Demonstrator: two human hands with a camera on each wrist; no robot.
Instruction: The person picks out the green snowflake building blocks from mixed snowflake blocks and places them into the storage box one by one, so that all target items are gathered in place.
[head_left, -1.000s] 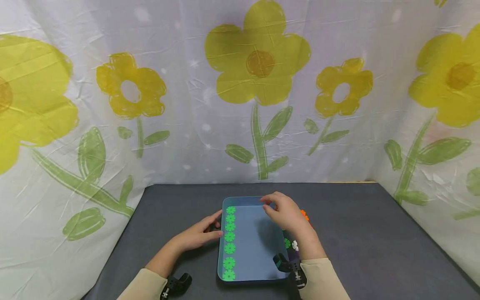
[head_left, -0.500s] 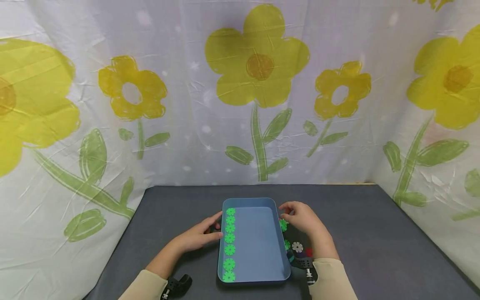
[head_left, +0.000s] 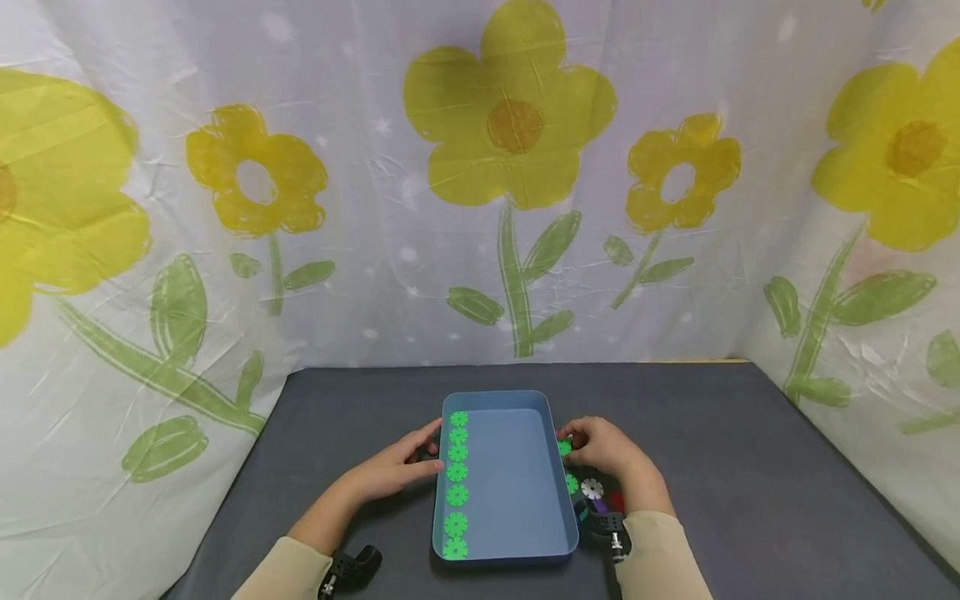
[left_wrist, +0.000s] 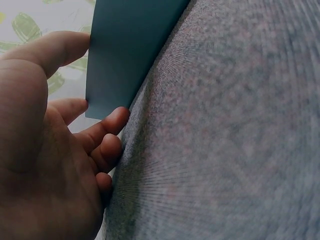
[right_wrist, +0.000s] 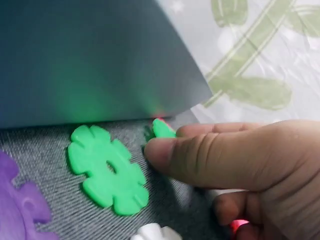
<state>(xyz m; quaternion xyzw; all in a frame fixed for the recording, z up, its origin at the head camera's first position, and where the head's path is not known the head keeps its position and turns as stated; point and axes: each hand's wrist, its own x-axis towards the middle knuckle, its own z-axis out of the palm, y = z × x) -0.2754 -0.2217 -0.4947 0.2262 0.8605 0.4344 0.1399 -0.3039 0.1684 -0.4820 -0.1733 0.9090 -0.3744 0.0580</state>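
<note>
A blue tray (head_left: 517,533) lies on the dark grey table with a column of several green flower discs (head_left: 457,495) along its inner left wall. My left hand (head_left: 424,457) rests on the table against the tray's left wall (left_wrist: 125,50), its thumb and loosely curled fingers touching it. Just right of the tray, my right hand (head_left: 573,446) pinches a green disc (right_wrist: 162,129) between thumb and fingers, tipped up on edge beside the tray wall (right_wrist: 90,60). Another green disc (right_wrist: 107,170) lies flat next to it.
More loose discs lie by my right wrist: green (head_left: 572,483), white (head_left: 592,489), purple (head_left: 601,505) and red (head_left: 617,501). A flower-printed cloth (head_left: 517,167) hangs behind and at both sides of the table (head_left: 712,467).
My right hand has moved from above the tray's far end to the table right of the tray and has come down onto a green disc. The left hand has stayed put.
</note>
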